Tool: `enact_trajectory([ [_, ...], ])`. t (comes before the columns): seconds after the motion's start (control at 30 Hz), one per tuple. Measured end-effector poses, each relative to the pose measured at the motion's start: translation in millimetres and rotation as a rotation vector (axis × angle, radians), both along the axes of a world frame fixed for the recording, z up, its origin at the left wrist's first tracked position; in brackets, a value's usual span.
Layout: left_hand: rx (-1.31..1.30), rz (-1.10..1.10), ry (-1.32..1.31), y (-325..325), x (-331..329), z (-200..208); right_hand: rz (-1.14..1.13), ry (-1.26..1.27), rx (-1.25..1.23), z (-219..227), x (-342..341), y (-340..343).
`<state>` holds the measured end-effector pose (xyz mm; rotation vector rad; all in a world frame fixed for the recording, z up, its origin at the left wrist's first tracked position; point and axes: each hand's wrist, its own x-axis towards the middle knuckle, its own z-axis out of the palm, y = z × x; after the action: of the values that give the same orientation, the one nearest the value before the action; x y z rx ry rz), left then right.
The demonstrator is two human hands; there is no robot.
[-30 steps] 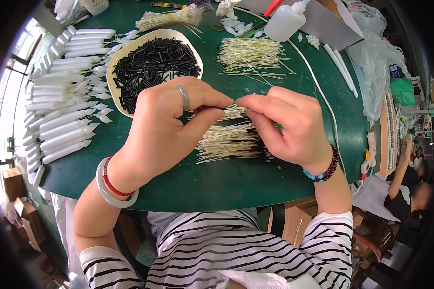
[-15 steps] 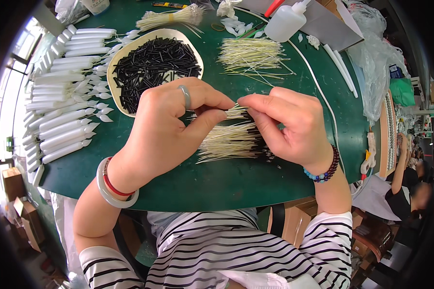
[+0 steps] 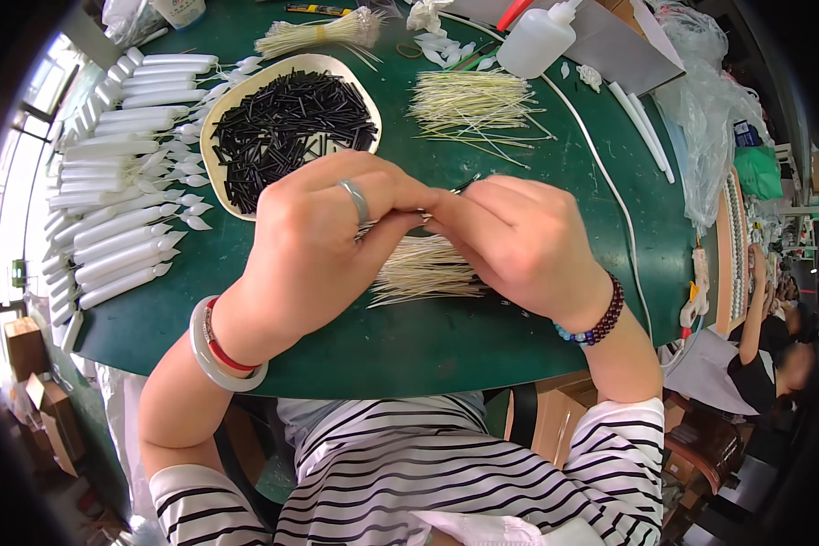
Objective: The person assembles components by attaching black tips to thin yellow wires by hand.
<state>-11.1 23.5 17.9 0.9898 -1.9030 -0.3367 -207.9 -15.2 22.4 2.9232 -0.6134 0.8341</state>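
My left hand (image 3: 323,241), with a ring on one finger, is closed in a pinch. Its fingertips meet those of my right hand (image 3: 523,237), also pinched, above the green table. Between them is a thin wire, mostly hidden by the fingers; a short dark piece shows just beyond the right fingers. Directly under the hands lies a pile of thin pale wires (image 3: 428,270), its right end covered by my right hand. Left of the hands, a cream tray (image 3: 208,150) holds many short black tubes (image 3: 287,114). Another spread of pale wires (image 3: 473,100) lies farther off.
Rows of white candle-shaped lights (image 3: 123,241) fill the left side. A banded wire bundle (image 3: 323,35) lies at the back, and a white squeeze bottle (image 3: 537,44) stands right of it. A white cable (image 3: 601,173) crosses the right side, near two white sticks (image 3: 642,132).
My right hand has shifted left and rolled over, its fingers now against my left fingertips. The dark piece has come into view beyond it. My left hand has barely moved.
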Motion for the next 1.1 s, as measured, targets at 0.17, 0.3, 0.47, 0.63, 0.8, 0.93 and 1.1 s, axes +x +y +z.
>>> enact_trajectory([
  [0.17, 0.136, 0.113, 0.014, 0.7, 6.4, 0.0, -0.033, -0.071, 0.433, 12.6, -13.9, -6.7],
  [0.3, -0.054, -0.001, -0.036, -1.6, -4.6, -1.1, 0.041, -0.011, 0.465, 10.7, -4.5, -4.6],
  [0.47, 0.067, 0.029, -0.047, 2.0, 3.9, -3.1, -0.028, -0.017, 0.399, 7.6, -9.0, -7.6],
  [0.63, 0.046, 0.032, -0.065, 2.4, 2.4, 2.1, 0.032, -0.058, 0.338, 5.3, -3.5, -7.6],
  [0.8, 0.195, 0.062, -0.033, -0.5, 8.2, -1.0, -0.025, -0.109, 0.306, 5.6, -16.4, -15.7],
  [0.93, 0.233, 0.006, -0.044, -0.6, 9.3, -3.1, -0.078, -0.197, 0.499, 7.9, -11.8, -12.3],
  [1.1, 0.159, -0.001, -0.047, -4.4, 4.7, -5.3, -0.038, -0.239, 0.560, 1.0, -10.8, -13.2],
])
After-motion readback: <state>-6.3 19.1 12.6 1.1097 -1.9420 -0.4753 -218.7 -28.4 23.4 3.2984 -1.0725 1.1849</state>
